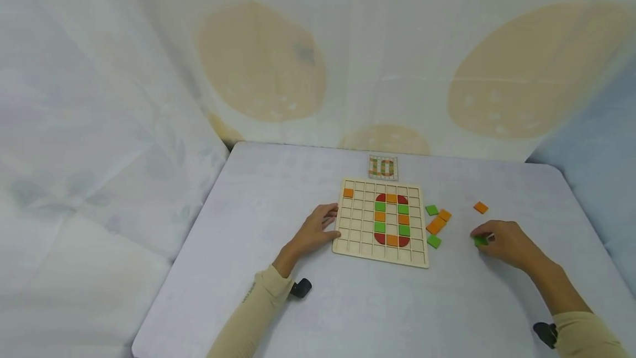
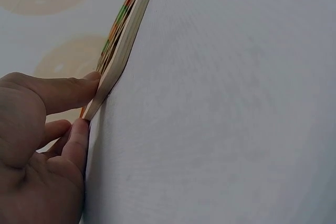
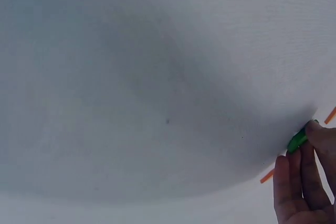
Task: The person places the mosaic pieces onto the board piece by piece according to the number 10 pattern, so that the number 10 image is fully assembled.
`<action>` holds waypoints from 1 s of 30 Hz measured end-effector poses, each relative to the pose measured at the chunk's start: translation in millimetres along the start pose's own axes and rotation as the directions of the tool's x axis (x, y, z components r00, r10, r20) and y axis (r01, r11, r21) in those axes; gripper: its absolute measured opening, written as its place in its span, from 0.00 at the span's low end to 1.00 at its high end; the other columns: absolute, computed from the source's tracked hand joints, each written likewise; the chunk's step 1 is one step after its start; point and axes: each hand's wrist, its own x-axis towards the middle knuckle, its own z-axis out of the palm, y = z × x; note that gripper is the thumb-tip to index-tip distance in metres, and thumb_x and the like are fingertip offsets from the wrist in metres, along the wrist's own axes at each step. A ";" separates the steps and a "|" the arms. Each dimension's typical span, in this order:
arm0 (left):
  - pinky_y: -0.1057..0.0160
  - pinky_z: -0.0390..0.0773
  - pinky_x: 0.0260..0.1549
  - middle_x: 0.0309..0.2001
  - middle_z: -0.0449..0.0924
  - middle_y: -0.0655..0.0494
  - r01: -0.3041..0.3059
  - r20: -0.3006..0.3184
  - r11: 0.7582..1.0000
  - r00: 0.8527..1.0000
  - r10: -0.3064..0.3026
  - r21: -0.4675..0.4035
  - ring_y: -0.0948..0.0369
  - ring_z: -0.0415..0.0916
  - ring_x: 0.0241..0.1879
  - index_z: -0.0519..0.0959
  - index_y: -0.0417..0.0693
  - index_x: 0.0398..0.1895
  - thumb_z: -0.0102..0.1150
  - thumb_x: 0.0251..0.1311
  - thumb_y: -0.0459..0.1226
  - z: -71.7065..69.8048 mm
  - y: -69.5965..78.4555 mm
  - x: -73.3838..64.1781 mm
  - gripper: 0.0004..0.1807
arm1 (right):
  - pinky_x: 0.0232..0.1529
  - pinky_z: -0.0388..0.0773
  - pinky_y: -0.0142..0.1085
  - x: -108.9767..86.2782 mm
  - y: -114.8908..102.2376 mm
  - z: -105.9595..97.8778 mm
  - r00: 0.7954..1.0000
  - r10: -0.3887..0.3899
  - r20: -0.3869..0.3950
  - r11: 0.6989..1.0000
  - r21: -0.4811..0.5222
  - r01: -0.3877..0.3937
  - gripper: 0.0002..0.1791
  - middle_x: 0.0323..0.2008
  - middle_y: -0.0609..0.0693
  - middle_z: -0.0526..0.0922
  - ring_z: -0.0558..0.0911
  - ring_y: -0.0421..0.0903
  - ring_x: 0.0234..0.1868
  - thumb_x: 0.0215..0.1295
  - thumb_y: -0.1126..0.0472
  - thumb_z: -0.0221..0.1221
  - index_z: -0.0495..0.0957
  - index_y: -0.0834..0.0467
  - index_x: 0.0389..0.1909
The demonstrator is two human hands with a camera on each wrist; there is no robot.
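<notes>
A wooden grid board (image 1: 360, 214) lies on the table, its inlaid red, green and orange tiles forming a rounded ring. Apart from that ring, one orange tile (image 1: 348, 193) sits near the upper left corner. My left hand (image 1: 312, 230) rests at the board's left edge; in the left wrist view its thumb (image 2: 71, 92) touches the rim and another fingertip is low beside it. Off to the right, my right hand (image 1: 509, 243) pinches a green tile (image 1: 480, 241) between thumb and fingers. The right wrist view shows this green tile (image 3: 297, 140) tilted, close over the table.
Between board and right hand lie loose tiles: a green one (image 1: 432, 210), orange ones (image 1: 436, 225) and another green one (image 1: 434, 241). A single orange tile (image 1: 480, 207) lies beyond the right hand. Behind the board is a small pattern card (image 1: 383, 168). A patterned curtain (image 1: 377, 70) hangs behind the table.
</notes>
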 end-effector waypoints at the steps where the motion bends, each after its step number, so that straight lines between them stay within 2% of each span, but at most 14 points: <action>1: 0.75 0.65 0.64 0.64 0.63 0.50 0.000 -0.004 1.000 1.000 0.000 -0.001 0.58 0.64 0.65 0.58 0.40 0.73 0.68 0.54 0.26 -0.3 -0.5 0.1 0.43 | 0.41 0.84 0.54 1.4 -0.1 -0.1 1.000 -0.002 -0.002 1.000 0.003 0.002 0.14 0.37 0.54 0.84 0.80 0.54 0.39 0.49 0.68 0.69 0.84 0.64 0.40; 8: 0.75 0.65 0.64 0.64 0.63 0.52 0.003 -0.004 1.000 1.000 -0.003 0.007 0.60 0.64 0.65 0.57 0.40 0.73 0.67 0.55 0.26 -2.2 -2.4 0.3 0.43 | 0.40 0.84 0.53 22.7 -6.2 -4.6 0.999 -0.015 -0.043 1.000 0.004 0.015 0.17 0.37 0.55 0.84 0.80 0.54 0.39 0.50 0.65 0.69 0.84 0.67 0.42; 10: 0.72 0.65 0.66 0.65 0.62 0.49 -0.006 -0.004 1.000 1.000 0.006 0.001 0.57 0.63 0.65 0.57 0.38 0.73 0.67 0.55 0.25 -3.3 3.3 -1.9 0.43 | 0.43 0.84 0.54 32.3 -14.1 -5.2 0.998 -0.015 -0.057 1.000 0.012 0.016 0.18 0.39 0.58 0.84 0.80 0.55 0.40 0.52 0.65 0.69 0.83 0.67 0.45; 15: 0.72 0.65 0.66 0.64 0.63 0.48 0.003 -0.011 1.000 1.000 -0.003 0.010 0.56 0.64 0.65 0.57 0.38 0.72 0.66 0.54 0.24 -3.4 3.1 -1.9 0.43 | 0.48 0.83 0.55 60.5 -50.5 -7.6 0.997 -0.036 -0.066 0.996 0.074 0.041 0.20 0.45 0.62 0.83 0.80 0.58 0.45 0.54 0.66 0.68 0.81 0.68 0.49; 16: 0.75 0.65 0.64 0.64 0.63 0.50 0.010 -0.013 1.000 1.000 -0.010 0.021 0.59 0.64 0.65 0.58 0.40 0.73 0.67 0.54 0.25 -2.6 -1.9 -0.2 0.43 | 0.48 0.83 0.55 67.2 -59.0 -7.6 0.997 -0.041 -0.066 0.996 0.081 0.046 0.20 0.45 0.61 0.83 0.80 0.58 0.45 0.54 0.66 0.68 0.81 0.68 0.49; 22: 0.73 0.65 0.65 0.64 0.63 0.50 -0.001 -0.015 1.000 1.000 0.000 -0.013 0.58 0.64 0.65 0.58 0.40 0.72 0.67 0.54 0.25 -2.8 -0.7 0.6 0.43 | 0.52 0.82 0.52 107.1 -107.1 1.9 0.996 -0.067 -0.054 0.992 0.108 0.073 0.19 0.46 0.60 0.83 0.80 0.56 0.46 0.56 0.65 0.67 0.82 0.67 0.49; 26: 0.68 0.65 0.67 0.64 0.63 0.47 -0.025 -0.014 0.999 1.000 0.024 -0.033 0.55 0.63 0.65 0.58 0.39 0.72 0.67 0.54 0.25 -3.4 -1.8 1.2 0.42 | 0.48 0.84 0.49 129.2 -134.4 13.3 0.985 -0.163 -0.052 0.977 0.131 0.168 0.18 0.43 0.58 0.84 0.80 0.53 0.42 0.55 0.65 0.68 0.83 0.67 0.47; 30: 0.69 0.65 0.66 0.64 0.63 0.48 -0.023 -0.014 0.999 1.000 0.023 -0.022 0.55 0.64 0.65 0.58 0.40 0.72 0.67 0.54 0.25 -2.2 -2.9 1.4 0.42 | 0.41 0.86 0.45 143.7 -154.6 26.3 0.945 -0.320 -0.067 0.932 0.157 0.327 0.16 0.40 0.57 0.85 0.82 0.51 0.38 0.53 0.69 0.66 0.84 0.68 0.45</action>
